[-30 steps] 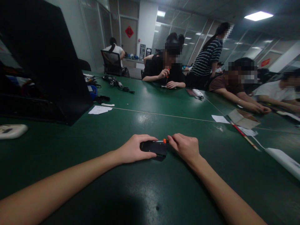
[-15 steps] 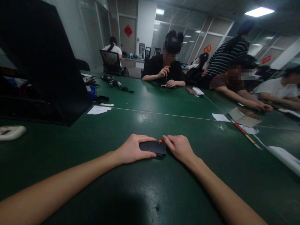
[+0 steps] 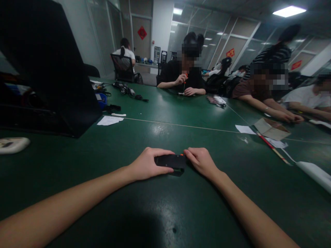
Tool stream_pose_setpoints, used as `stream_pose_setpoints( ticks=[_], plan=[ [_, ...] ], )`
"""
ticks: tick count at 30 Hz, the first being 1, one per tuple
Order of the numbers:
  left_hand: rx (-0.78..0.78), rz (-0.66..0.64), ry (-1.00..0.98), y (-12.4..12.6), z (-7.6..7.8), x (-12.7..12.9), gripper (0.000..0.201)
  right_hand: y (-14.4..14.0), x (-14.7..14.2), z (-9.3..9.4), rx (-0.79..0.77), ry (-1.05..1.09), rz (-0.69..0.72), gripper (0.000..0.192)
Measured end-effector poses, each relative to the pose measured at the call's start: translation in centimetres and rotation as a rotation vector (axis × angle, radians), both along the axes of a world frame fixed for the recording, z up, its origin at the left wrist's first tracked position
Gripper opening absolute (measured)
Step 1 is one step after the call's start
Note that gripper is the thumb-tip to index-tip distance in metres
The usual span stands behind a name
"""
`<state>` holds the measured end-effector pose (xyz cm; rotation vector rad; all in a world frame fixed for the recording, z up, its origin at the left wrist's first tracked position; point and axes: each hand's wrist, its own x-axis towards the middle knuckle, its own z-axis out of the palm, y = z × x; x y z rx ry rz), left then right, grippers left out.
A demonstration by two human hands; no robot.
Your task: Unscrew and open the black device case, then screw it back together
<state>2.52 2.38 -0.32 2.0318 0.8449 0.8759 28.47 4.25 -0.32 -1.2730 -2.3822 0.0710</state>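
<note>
i've got my left hand (image 3: pixel 147 164) curled around the near end of a small black device (image 3: pixel 170 161) — flat, slab-like, matte, with rounded edges — thumb under the lower side and fingers over the top edge, pinning it to the table (image 3: pixel 160 210). my right hand (image 3: pixel 201 161) is closed at the device's far end, fingertips bunched together; whatever slim thing they pinch is hidden behind the device, so i can't tell what it is. the device lies flat in the middle of the table, just in front of me, between both hands.

the tabletop is dark green, smooth and slightly glossy, with a ceiling light smeared across it. to my left a big black case (image 3: pixel 46 69) stands open and blocks that side; a white oval object (image 3: pixel 12 144) lies below it. a sheet of paper (image 3: pixel 110 120) sits further out, a tangle of black cables (image 3: pixel 128 91) beyond. to the right, a torn cardboard piece (image 3: pixel 271 128) and a thin red-and-tan stick (image 3: pixel 272 149). across the table a person in black (image 3: pixel 182 75) holds an orange-handled tool — other people sit along the right edge.
</note>
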Motion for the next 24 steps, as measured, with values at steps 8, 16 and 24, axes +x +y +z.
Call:
stream_pose_setpoints(
  ticks=[8, 16, 24],
  plan=[
    [-0.019, 0.006, 0.003, 0.0, 0.2, -0.1, 0.053, 0.3, 1.0, -0.1, -0.017, -0.019, -0.048, 0.057],
    [-0.159, 0.151, -0.086, 0.4, 0.3, -0.2, 0.049, 1.2, 4.2, 0.2, 0.071, -0.075, -0.252, 0.056],
    [-0.217, 0.145, -0.150, 0.7, 0.1, -0.2, 0.049, 0.3, 2.6, 0.4, 0.078, -0.128, -0.134, 0.042]
  ],
)
